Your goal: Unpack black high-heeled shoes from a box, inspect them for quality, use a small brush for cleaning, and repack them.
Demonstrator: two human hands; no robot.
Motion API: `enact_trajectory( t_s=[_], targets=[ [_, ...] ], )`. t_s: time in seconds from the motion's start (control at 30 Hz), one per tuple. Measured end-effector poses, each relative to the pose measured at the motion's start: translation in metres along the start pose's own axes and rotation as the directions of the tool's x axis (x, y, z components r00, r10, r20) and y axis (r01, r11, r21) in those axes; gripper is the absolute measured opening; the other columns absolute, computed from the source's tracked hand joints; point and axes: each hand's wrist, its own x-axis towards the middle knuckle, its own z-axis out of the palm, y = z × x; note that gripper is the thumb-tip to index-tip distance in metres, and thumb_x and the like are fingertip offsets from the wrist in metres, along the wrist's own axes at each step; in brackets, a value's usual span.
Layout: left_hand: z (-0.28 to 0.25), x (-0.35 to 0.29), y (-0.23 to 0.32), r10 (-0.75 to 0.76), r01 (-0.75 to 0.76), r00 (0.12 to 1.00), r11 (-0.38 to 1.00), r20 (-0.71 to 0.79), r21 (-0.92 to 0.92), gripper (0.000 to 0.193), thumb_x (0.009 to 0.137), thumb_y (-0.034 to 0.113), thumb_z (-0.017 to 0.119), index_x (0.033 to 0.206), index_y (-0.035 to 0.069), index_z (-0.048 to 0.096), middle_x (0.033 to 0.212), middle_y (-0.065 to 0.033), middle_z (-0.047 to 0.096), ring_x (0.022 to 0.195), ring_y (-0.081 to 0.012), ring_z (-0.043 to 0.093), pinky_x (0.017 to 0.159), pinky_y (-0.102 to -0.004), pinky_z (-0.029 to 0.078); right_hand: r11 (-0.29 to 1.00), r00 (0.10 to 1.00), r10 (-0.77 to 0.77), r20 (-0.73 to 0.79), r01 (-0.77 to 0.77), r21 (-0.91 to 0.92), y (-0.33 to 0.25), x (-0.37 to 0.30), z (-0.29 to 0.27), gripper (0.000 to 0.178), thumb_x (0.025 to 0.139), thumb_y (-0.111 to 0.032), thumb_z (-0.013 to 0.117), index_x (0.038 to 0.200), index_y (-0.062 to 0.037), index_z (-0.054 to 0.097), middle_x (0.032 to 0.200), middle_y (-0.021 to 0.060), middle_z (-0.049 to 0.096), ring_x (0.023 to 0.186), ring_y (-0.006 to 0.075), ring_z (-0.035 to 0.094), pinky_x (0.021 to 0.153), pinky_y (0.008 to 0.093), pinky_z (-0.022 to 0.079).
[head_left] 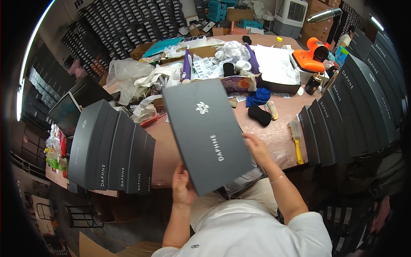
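Note:
A dark grey shoebox (203, 132) with pale print on its lid is held up, tilted, over the near edge of the table. My left hand (183, 186) grips its lower left corner, with the fingers partly hidden behind it. My right hand (258, 150) is closed on its right side. Something whitish shows below the box's lower right edge, too covered to make out. Beyond the box lie a black pad-like piece (259, 116), a crumpled blue cloth (258, 97) and a yellow-handled brush (296, 141).
Grey shoeboxes stand in a row at left (92, 145) and in a taller stack at right (355, 98). Farther back are an open carton (187, 64) of paper and packets, a white-topped box (276, 64), an orange device (309, 61) and a dark bottle (313, 83).

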Motion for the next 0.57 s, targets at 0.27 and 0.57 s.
enact_trajectory(
  t_s=[0.27,0.57],
  targets=[
    [-0.054,0.020,-0.103,-0.002,0.005,1.000,0.639,-0.005,0.770,0.065,0.098,0.036,0.052,0.143,-0.005,0.029,0.148,-0.0201,0.025,0.137,-0.0277,0.027,0.111,-0.0363,0.024,0.773,0.808,0.572,0.139,-0.588,0.236,0.033,-0.065,-0.047,0.059,0.099,-0.042,0.040,0.132,0.0063,0.047,0.133,0.0192,0.051,0.122,0.0232,0.050,0.102,0.0344,0.038],
    [-0.016,-0.038,-0.121,-0.272,0.249,0.962,0.920,0.033,0.302,0.065,0.097,0.007,0.047,0.149,0.001,0.009,0.151,-0.0157,0.025,0.137,-0.0255,0.031,0.114,-0.0414,0.023,0.912,0.959,0.280,0.041,-0.252,-0.323,0.054,-0.063,-0.034,0.047,0.093,-0.040,0.051,0.118,-0.0011,0.061,0.107,0.0287,0.062,0.101,0.0419,0.060,0.091,0.0451,0.045]
  ],
)
